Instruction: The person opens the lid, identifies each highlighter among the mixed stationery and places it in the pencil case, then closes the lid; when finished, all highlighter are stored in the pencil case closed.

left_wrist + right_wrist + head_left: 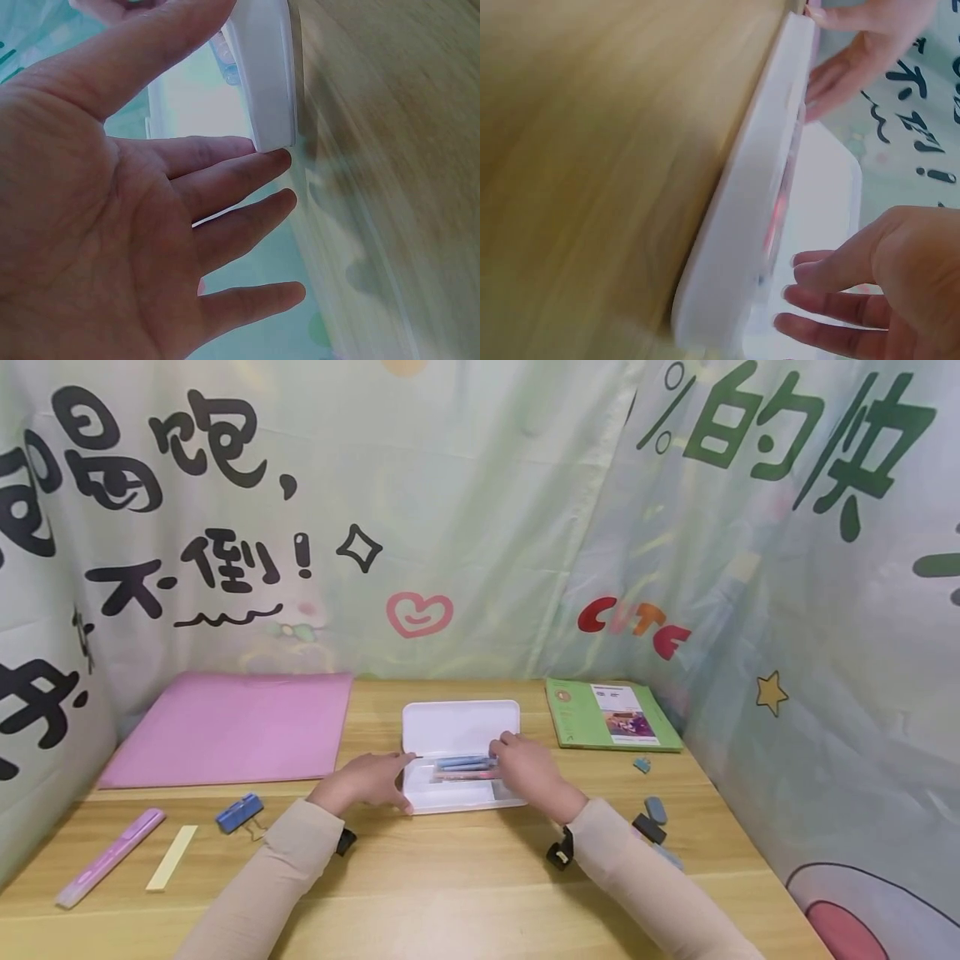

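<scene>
A white pencil case (461, 727) lies on the table with its lid raised at the back. Several pens (465, 763), blue and pinkish, lie across its tray. At the case's left end is my left hand (372, 781), its thumb at the front corner and its forefinger at the back one. The left wrist view shows this hand (150, 195) with the other fingers spread beside the white case end (266, 82). My right hand (528, 772) hovers over the case's right end, near the pen tips. Its fingers (832, 304) are loosely bent, and nothing shows between them.
To the left lie a pink mat (232, 727), a pink pen-shaped case (111, 857), a pale yellow strip (172, 858) and a blue clip (239, 813). On the right are a green book (581, 718), a small teal clip (642, 765) and several eraser-like blocks (649, 828). Printed curtains surround the table.
</scene>
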The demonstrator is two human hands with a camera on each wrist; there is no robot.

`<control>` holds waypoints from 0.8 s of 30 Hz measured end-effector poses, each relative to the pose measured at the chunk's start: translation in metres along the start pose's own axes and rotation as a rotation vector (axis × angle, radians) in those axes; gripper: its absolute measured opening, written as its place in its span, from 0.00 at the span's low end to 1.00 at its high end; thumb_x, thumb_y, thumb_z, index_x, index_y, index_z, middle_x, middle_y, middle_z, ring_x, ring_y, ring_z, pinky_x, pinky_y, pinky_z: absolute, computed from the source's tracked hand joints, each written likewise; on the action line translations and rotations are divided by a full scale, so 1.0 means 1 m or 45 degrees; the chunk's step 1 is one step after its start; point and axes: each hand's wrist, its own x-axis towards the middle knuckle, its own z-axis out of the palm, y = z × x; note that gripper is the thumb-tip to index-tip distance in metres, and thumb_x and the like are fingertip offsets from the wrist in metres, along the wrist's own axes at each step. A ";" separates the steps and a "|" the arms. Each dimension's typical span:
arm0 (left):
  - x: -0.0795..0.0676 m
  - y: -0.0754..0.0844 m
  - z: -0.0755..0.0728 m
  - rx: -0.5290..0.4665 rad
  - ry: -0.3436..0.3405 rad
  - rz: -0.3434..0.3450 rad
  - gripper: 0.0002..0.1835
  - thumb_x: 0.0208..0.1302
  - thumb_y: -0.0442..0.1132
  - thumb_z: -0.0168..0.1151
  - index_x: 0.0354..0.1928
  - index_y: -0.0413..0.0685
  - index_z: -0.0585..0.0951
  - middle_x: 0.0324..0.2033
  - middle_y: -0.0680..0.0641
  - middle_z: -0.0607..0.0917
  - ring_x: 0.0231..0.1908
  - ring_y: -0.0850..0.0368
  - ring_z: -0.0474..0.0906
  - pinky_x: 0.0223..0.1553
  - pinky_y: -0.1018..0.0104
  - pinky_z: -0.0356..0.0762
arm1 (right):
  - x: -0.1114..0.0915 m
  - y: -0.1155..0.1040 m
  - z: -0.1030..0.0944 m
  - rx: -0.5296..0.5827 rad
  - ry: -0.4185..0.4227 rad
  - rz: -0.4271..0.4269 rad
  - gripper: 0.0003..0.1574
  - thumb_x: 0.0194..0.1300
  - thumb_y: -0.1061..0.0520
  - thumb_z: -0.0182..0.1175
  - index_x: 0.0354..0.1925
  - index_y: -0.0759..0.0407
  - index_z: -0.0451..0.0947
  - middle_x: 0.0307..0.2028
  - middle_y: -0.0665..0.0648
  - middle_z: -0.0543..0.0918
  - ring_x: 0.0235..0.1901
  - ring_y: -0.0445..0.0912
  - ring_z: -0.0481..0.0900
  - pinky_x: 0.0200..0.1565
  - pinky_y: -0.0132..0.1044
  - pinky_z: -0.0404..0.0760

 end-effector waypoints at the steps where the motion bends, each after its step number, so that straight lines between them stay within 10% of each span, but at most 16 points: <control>1: 0.000 0.000 0.000 0.001 0.001 0.000 0.48 0.40 0.59 0.65 0.64 0.51 0.58 0.59 0.41 0.63 0.54 0.37 0.61 0.54 0.45 0.53 | -0.003 0.003 -0.002 0.005 0.000 0.014 0.09 0.46 0.63 0.57 0.30 0.53 0.76 0.24 0.48 0.71 0.22 0.42 0.69 0.17 0.31 0.67; 11: 0.000 -0.002 0.002 -0.003 0.004 0.021 0.48 0.40 0.59 0.65 0.64 0.50 0.58 0.59 0.39 0.62 0.54 0.36 0.59 0.53 0.44 0.54 | -0.057 0.035 -0.027 -0.001 -0.398 0.461 0.09 0.51 0.54 0.55 0.29 0.59 0.72 0.22 0.54 0.71 0.20 0.48 0.69 0.17 0.41 0.67; 24: -0.001 -0.001 0.001 -0.023 0.001 0.029 0.47 0.41 0.58 0.65 0.64 0.50 0.58 0.59 0.40 0.62 0.56 0.37 0.58 0.53 0.44 0.55 | -0.106 0.052 -0.035 0.012 -0.574 0.547 0.17 0.56 0.51 0.53 0.38 0.64 0.70 0.15 0.53 0.67 0.14 0.46 0.66 0.15 0.41 0.65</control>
